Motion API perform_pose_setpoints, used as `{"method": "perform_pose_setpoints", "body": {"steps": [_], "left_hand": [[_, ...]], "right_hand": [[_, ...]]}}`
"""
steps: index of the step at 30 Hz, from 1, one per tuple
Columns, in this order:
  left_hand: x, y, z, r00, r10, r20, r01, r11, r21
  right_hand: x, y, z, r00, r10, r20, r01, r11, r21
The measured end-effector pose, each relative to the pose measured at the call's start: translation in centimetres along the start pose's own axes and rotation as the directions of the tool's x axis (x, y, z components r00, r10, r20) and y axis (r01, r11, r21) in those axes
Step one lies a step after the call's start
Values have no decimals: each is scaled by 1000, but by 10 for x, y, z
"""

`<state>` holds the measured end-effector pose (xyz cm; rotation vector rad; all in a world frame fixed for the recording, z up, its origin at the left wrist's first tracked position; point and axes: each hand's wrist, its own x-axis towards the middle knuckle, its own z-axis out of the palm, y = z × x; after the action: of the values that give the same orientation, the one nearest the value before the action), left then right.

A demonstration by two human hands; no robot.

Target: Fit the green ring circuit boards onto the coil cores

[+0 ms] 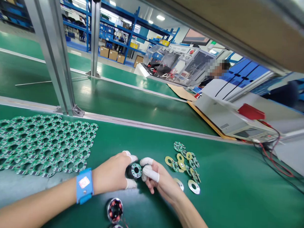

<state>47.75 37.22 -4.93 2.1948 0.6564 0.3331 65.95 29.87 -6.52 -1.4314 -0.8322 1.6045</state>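
My left hand (115, 172), in white finger cots and with a blue wrist strap (85, 186), is wrapped around a dark cylindrical part (129, 172). A green ring-shaped circuit board (136, 170) shows on the end of that part, facing me. Close against its right side is my right hand (154, 177), also in white finger cots, thumb and fingers pinched together. Whatever may be between those fingertips is hidden. Below the hands stand two motor stators (115, 210) with copper windings, the lower one cut off by the frame edge.
Many ring circuit boards (38, 143) lie in overlapping rows at left. Loose boards and yellowish rings (182, 165), plus white rings (194, 187), lie at right. A metal post (54, 57) and rail cross the bench. An instrument (241, 125) with cables stands back right; a person sits beyond.
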Motion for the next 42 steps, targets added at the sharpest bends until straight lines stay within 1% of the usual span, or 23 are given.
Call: {"method": "perform_pose_setpoints", "body": {"steps": [3, 5, 7, 11, 14, 16, 18, 19, 21, 23, 24, 25, 28, 30, 32, 35, 36, 37, 38, 39, 40, 41, 42], "left_hand": [[3, -5, 14, 999, 32, -24, -33, 999, -26], [4, -7, 19, 998, 38, -44, -39, 999, -17], [5, -9, 22, 998, 36, -53, -36, 999, -2], [5, -8, 22, 998, 17, -52, -16, 999, 29], [4, -8, 23, 998, -1, -66, 7, 996, 92], [4, -9, 24, 997, -9, -80, 21, 988, 152], [5, -9, 24, 996, -10, -89, 28, 978, 207], [5, -10, 24, 996, -8, -92, 29, 973, 228], [5, -10, 24, 996, -1, -94, 25, 966, 257], [5, -9, 23, 996, 6, -93, 20, 962, 274], [4, -9, 23, 996, 10, -92, 16, 960, 280], [4, -9, 23, 996, 13, -91, 13, 959, 283], [2, -9, 24, 995, 23, -98, 6, 958, 287], [2, -9, 24, 994, 20, -109, 13, 957, 291], [2, -8, 23, 993, 7, -115, 27, 956, 290], [3, -6, 22, 994, -10, -105, 41, 954, 297], [2, -6, 23, 995, -10, -97, 39, 952, 304], [2, -6, 23, 996, -7, -90, 35, 950, 311], [1, -6, 24, 997, -2, -83, 28, 948, 317], [-1, -6, 26, 997, 2, -79, 24, 946, 322], [-2, -5, 27, 997, 4, -82, 23, 945, 326], [-3, -5, 28, 997, 5, -83, 23, 943, 331], [-2, -5, 27, 997, 2, -79, 25, 942, 336]], "right_hand": [[2, 2, 4, 1000, 18, 2, -18, 1000, 7], [3, 3, 7, 999, 34, 8, -34, 999, 23], [4, 4, 8, 999, 41, 10, -41, 999, 32], [3, 3, 9, 999, 23, -33, -23, 1000, 6], [1, 0, 9, 999, -6, -47, 0, 993, -118], [0, -2, 9, 993, -73, -95, 47, 966, -256], [0, -2, 9, 967, -197, -162, 119, 910, -398], [0, -1, 10, 942, -279, -185, 164, 866, -472], [1, 1, 12, 876, -448, -180, 252, 741, -622], [1, 3, 14, 809, -574, -130, 303, 595, -744], [0, 3, 15, 785, -611, -102, 311, 532, -788], [0, 3, 16, 772, -631, -76, 313, 481, -819], [-1, 2, 20, 755, -655, -15, 316, 383, -868], [-2, 2, 21, 756, -655, 2, 319, 365, -875], [-2, 1, 19, 766, -643, -2, 324, 389, -862], [-6, -5, 12, 796, -602, -58, 328, 510, -795], [-9, -9, 9, 818, -571, -72, 321, 556, -767], [-12, -13, 7, 849, -524, -66, 309, 593, -743], [-16, -17, 5, 887, -461, -30, 297, 619, -728], [-21, -20, 4, 926, -377, 36, 286, 635, -718], [-25, -22, 5, 952, -278, 128, 283, 642, -712], [-28, -23, 6, 957, -181, 228, 290, 644, -708], [-30, -23, 7, 944, -100, 315, 303, 641, -705]]}}
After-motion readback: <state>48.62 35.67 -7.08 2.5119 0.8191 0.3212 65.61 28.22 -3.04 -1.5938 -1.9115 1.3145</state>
